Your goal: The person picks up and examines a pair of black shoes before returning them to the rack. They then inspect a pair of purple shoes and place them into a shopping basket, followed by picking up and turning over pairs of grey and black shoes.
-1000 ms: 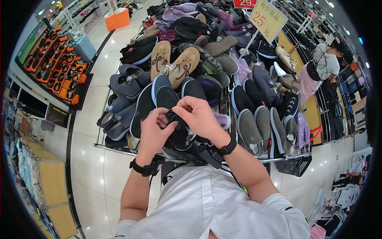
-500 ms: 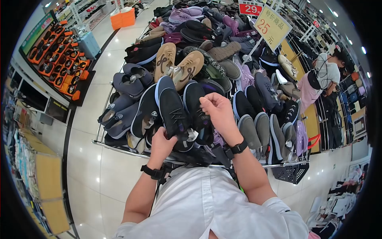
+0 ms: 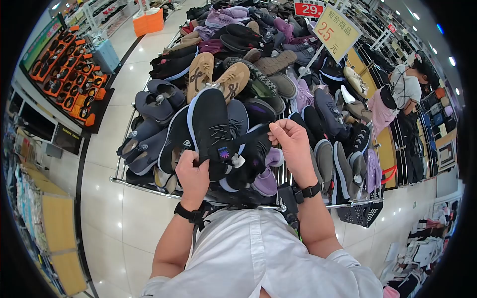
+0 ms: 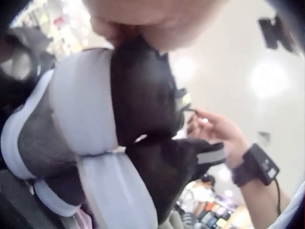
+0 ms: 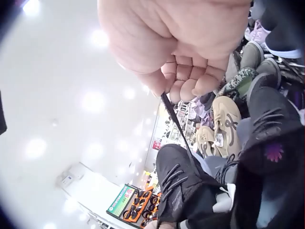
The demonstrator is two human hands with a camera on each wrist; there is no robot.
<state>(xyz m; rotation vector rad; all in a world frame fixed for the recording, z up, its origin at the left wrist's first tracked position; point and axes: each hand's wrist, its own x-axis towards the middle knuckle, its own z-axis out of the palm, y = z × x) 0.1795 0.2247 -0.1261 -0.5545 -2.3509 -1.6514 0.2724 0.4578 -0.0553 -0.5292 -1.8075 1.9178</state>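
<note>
In the head view my left hand (image 3: pixel 194 176) grips a black lace-up sneaker (image 3: pixel 208 114) near its heel opening, toe pointing away from me. The sneaker has a pale blue sole edge and a pink and purple flower mark at the tongue. My right hand (image 3: pixel 290 141) pinches the end of a black strap (image 3: pixel 256 133) between thumb and fingertips. In the right wrist view this strap (image 5: pixel 178 129) runs taut from the fingers down to the sneaker (image 5: pixel 178 183). A second black sneaker (image 5: pixel 274 119), also with a pink flower, is beside it. White paper (image 3: pixel 236 161) shows at the shoe opening.
A metal-railed stand (image 3: pixel 144 188) is heaped with shoes, including tan sneakers (image 3: pixel 231 79) just beyond my hands and grey slip-ons (image 3: pixel 323 161) to the right. A yellow price sign (image 3: pixel 337 32) rises from the pile. A black basket (image 3: pixel 360 213) hangs at the right front; another person (image 3: pixel 405 84) stands beyond.
Both hands were together at the shoe's laces, then parted. The left moved down to the heel end, and the right drew out to the right, now with the black strap stretched from its fingers.
</note>
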